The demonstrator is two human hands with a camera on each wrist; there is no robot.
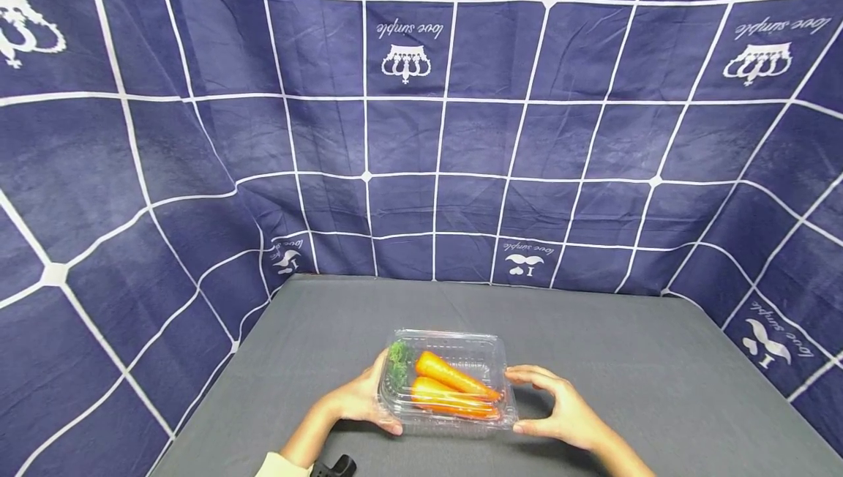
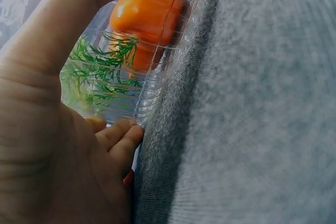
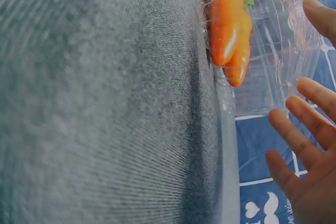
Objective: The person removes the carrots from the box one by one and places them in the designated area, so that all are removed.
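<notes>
A clear plastic clamshell box (image 1: 474, 351) sits on the grey cloth, its lid down over the contents. Inside lie two orange carrots (image 1: 453, 373), with feathery green tops (image 1: 398, 360) at the left end. My left hand (image 1: 361, 396) grips the box's left side, thumb at the near corner and fingers wrapped along the end; the left wrist view has fingertips (image 2: 126, 137) at the bottom edge. At the right end, my right hand (image 1: 560, 410) has its fingers spread around the side. In the right wrist view those fingers (image 3: 294, 132) look fairly straight, close beside the plastic wall.
Grey cloth (image 1: 632, 360) covers the table around the box. A dark blue curtain (image 1: 487, 140) with white grid lines closes off the back and both sides. A black band (image 1: 336, 466) shows at the left wrist, by a pale sleeve (image 1: 283, 466).
</notes>
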